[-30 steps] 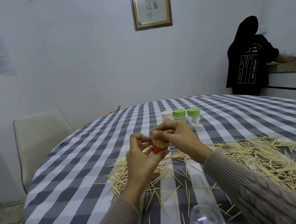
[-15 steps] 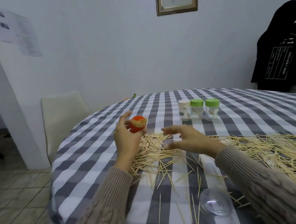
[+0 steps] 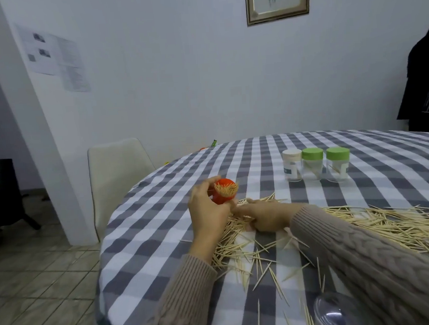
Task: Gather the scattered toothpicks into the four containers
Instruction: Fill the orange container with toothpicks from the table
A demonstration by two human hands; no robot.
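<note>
Here, left hand (image 3: 208, 214) grip closed around orange container (image 3: 222, 196), right hand (image 3: 264, 217) curled onto toothpicks (image 3: 390, 223)

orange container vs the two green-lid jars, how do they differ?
The orange container is open, packed with toothpicks and held tilted in the left hand. The green-lid jars are clear, capped, nearly empty, and stand upright on the table. Both kinds hold toothpicks.

You are wearing a beige-taupe knitted sweater. Its left sleeve (image 3: 182, 299), at the lower centre of the frame, ends in a narrow ribbed cuff with cable pattern further up. The right sleeve (image 3: 383, 264), at the lower right, shows the same ribbed cuff and thick braided cables. Your left hand (image 3: 208, 213) and right hand (image 3: 265, 218) are bare.
</note>
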